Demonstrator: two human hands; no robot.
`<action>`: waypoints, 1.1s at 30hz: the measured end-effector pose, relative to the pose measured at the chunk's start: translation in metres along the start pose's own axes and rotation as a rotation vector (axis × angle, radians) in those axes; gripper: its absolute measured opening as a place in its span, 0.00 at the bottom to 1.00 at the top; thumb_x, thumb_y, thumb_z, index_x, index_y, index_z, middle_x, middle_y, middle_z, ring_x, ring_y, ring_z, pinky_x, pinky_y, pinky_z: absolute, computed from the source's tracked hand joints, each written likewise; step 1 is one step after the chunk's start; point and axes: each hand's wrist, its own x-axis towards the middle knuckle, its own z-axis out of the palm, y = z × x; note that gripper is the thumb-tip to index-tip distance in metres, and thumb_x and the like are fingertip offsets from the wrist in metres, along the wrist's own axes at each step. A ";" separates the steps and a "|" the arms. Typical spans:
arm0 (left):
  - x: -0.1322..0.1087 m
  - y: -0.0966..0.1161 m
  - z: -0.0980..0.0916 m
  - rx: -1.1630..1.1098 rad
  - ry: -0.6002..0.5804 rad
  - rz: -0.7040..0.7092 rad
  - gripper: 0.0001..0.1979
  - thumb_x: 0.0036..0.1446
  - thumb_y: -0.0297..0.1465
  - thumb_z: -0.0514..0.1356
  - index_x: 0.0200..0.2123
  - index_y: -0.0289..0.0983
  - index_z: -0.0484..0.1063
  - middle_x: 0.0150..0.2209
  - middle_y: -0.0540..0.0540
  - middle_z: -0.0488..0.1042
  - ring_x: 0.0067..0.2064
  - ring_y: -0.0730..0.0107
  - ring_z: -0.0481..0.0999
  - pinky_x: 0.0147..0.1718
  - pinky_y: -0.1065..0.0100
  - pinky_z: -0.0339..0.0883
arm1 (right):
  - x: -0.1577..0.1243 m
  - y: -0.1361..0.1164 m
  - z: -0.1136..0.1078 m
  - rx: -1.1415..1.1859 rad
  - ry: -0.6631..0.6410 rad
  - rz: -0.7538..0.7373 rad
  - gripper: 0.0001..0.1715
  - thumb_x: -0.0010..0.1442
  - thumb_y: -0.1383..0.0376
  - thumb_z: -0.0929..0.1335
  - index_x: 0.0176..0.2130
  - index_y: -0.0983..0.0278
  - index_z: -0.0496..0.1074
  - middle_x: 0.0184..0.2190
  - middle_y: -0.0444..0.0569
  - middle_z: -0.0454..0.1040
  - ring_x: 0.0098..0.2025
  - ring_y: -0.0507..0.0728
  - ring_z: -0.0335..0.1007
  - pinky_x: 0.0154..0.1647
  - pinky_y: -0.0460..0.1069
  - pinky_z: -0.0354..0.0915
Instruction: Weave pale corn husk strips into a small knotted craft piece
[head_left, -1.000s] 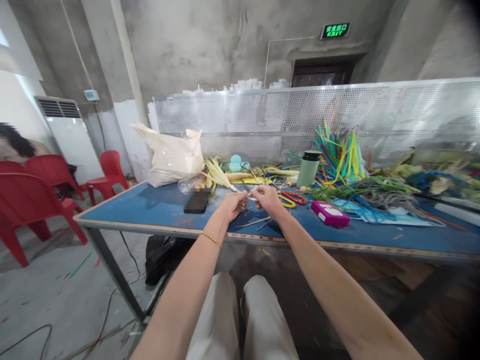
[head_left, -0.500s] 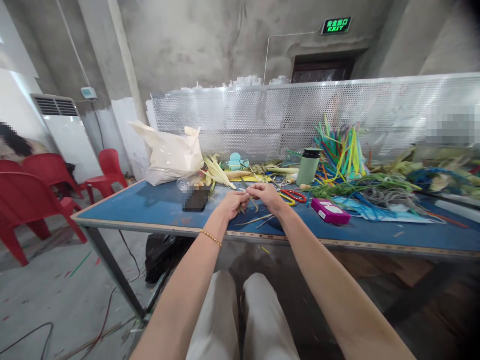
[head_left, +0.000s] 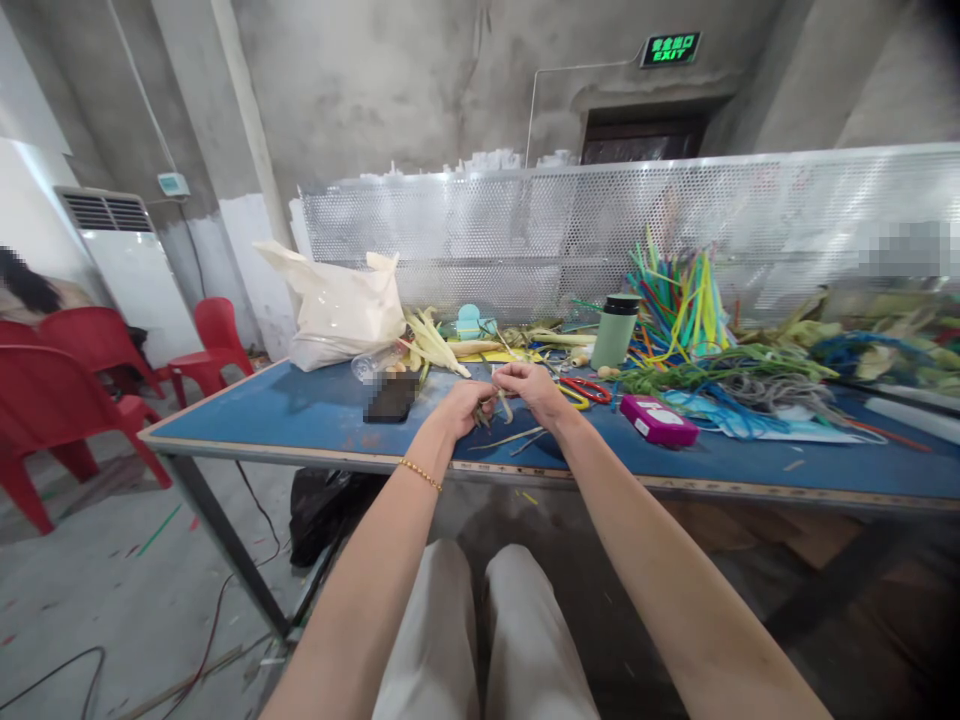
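Over the front of the blue table [head_left: 247, 415], my left hand [head_left: 469, 406] is closed around a small bunch of husk strips [head_left: 505, 410], whose ends hang below the fingers. My right hand [head_left: 529, 388] pinches the same strips close beside it; the fingertips of both hands nearly meet, and the exact grip is too small to make out. Loose thin strips [head_left: 511, 437] lie on the table just under the hands. To the right of my right hand rest scissors with red [head_left: 589, 390] and yellow handles. Pale corn husks [head_left: 436, 348] lie behind my hands.
A dark phone [head_left: 390, 402] and a cream bag [head_left: 345, 315] are on the left. On the right stand a green bottle [head_left: 615, 335], a purple box [head_left: 658, 420], colourful stems [head_left: 697, 305] and tangled cords [head_left: 765, 385]. A perforated metal panel [head_left: 480, 235] borders the back.
My right hand has shifted slightly at the strips, and a pale strip end now hangs more plainly between the hands. The view has moved a little; the table things stay put.
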 end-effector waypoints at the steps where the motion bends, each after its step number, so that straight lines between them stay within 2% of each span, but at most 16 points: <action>1: 0.000 0.000 0.000 -0.006 0.000 0.002 0.09 0.54 0.22 0.61 0.23 0.31 0.68 0.19 0.51 0.64 0.18 0.83 0.59 0.20 0.75 0.52 | 0.000 0.000 0.000 0.009 0.022 -0.007 0.17 0.39 0.56 0.76 0.26 0.65 0.75 0.22 0.44 0.74 0.25 0.51 0.66 0.29 0.47 0.65; 5: -0.001 -0.002 -0.003 0.003 -0.016 0.044 0.12 0.51 0.29 0.68 0.23 0.31 0.68 0.18 0.54 0.60 0.18 0.84 0.55 0.18 0.75 0.48 | 0.001 -0.001 0.002 0.026 0.083 -0.024 0.17 0.38 0.57 0.76 0.26 0.65 0.74 0.22 0.44 0.74 0.25 0.51 0.67 0.29 0.48 0.66; 12: 0.001 -0.003 -0.002 0.026 0.058 0.038 0.06 0.47 0.22 0.64 0.22 0.32 0.68 0.17 0.55 0.60 0.17 0.85 0.54 0.19 0.75 0.47 | 0.002 0.000 0.007 -0.061 0.129 -0.129 0.10 0.41 0.60 0.73 0.24 0.64 0.73 0.20 0.44 0.73 0.24 0.52 0.67 0.31 0.49 0.68; 15: 0.001 -0.002 -0.001 0.015 0.049 0.042 0.06 0.44 0.21 0.63 0.22 0.32 0.68 0.18 0.55 0.61 0.18 0.85 0.55 0.20 0.75 0.49 | 0.004 0.004 0.009 -0.120 0.166 -0.157 0.08 0.43 0.61 0.70 0.23 0.64 0.72 0.18 0.44 0.72 0.23 0.52 0.67 0.29 0.49 0.67; 20: 0.003 -0.004 -0.003 0.023 0.013 0.039 0.07 0.45 0.24 0.64 0.21 0.33 0.67 0.17 0.54 0.60 0.18 0.83 0.56 0.20 0.74 0.50 | 0.008 0.009 0.010 -0.079 0.224 -0.132 0.08 0.42 0.61 0.71 0.22 0.64 0.71 0.18 0.44 0.72 0.22 0.52 0.66 0.26 0.48 0.65; 26: 0.007 -0.007 -0.004 0.017 -0.016 0.042 0.05 0.46 0.22 0.62 0.22 0.32 0.69 0.17 0.53 0.62 0.18 0.83 0.57 0.19 0.75 0.48 | 0.010 0.011 0.008 -0.030 0.249 -0.092 0.09 0.40 0.61 0.71 0.22 0.64 0.71 0.17 0.43 0.70 0.20 0.50 0.62 0.24 0.47 0.61; 33: 0.000 -0.003 0.000 0.022 -0.013 0.010 0.06 0.48 0.22 0.65 0.23 0.30 0.70 0.18 0.52 0.63 0.19 0.83 0.58 0.19 0.76 0.49 | 0.009 0.010 0.010 -0.087 0.250 -0.092 0.11 0.42 0.59 0.72 0.23 0.64 0.71 0.18 0.43 0.72 0.22 0.52 0.65 0.25 0.47 0.63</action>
